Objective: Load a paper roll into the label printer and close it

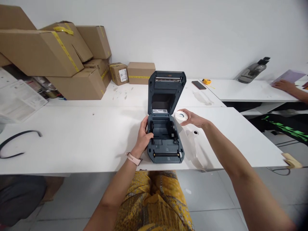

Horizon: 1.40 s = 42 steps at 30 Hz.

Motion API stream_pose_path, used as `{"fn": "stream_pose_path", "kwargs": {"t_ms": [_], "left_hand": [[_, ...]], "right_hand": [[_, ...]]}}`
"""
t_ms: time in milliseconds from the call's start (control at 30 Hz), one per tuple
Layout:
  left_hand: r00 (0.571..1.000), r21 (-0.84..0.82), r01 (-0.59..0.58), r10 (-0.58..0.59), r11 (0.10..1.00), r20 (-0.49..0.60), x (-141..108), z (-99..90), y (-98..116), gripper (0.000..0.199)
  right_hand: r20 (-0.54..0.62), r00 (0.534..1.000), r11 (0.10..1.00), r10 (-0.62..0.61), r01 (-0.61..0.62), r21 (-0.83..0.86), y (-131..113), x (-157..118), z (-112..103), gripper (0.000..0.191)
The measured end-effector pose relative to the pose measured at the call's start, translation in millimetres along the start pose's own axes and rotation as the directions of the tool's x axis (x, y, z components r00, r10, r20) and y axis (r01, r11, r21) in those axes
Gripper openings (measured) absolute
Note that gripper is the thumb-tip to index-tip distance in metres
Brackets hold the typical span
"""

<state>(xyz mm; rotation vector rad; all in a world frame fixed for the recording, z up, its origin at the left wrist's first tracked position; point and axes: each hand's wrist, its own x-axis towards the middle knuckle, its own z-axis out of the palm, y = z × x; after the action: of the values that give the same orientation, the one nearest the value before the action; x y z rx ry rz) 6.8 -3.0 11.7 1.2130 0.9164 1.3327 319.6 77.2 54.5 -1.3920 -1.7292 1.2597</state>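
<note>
Dark-grey plastic printer point(166, 142) stands open near the worktop's point(96, 141) front edge. From my remote post I see my left hand point(143, 137) gripping its left side, thumb over the rim; my right hand point(189, 118) holds a white roll point(180, 118) just beside the right rim. Risks, as I judge: a loosened pinch could drop the roll; a jolt could tip the raised lid point(160, 102) shut.

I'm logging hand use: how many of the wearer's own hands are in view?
2. The left hand grips the left edge of the open printer; the right hand holds the white roll to the printer's right. Some fingers are hidden.
</note>
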Motion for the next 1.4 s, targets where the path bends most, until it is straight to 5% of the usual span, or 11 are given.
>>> {"fn": "stream_pose_path", "kwargs": {"t_ms": [167,400,600,800,1400], "left_hand": [[1.000,-0.012,0.007,-0.007,1.000,-0.001,-0.7,0.9,1.7,0.098],[1.000,-0.023,0.005,-0.005,1.000,0.002,-0.7,1.7,2.3,0.098],[1.000,-0.017,0.003,-0.003,1.000,-0.007,0.3,1.2,0.2,0.096],[1.000,-0.025,0.003,-0.003,1.000,-0.006,-1.5,2.2,2.6,0.095],[0.999,0.014,-0.032,0.032,0.999,0.001,0.9,-0.1,-1.9,0.095]], "right_hand": [[0.008,1.000,0.999,0.023,-0.023,0.032,11.9,-6.7,-10.6,0.090],[-0.103,0.994,0.987,0.027,-0.010,0.163,63.1,-56.1,-50.7,0.068],[0.077,0.997,0.999,0.023,-0.025,0.036,64.7,-93.4,-20.7,0.077],[0.081,0.996,0.996,0.034,-0.027,-0.081,53.2,-90.3,-0.6,0.075],[0.004,1.000,0.999,0.026,-0.026,0.023,49.2,-95.9,16.4,0.051]]}}
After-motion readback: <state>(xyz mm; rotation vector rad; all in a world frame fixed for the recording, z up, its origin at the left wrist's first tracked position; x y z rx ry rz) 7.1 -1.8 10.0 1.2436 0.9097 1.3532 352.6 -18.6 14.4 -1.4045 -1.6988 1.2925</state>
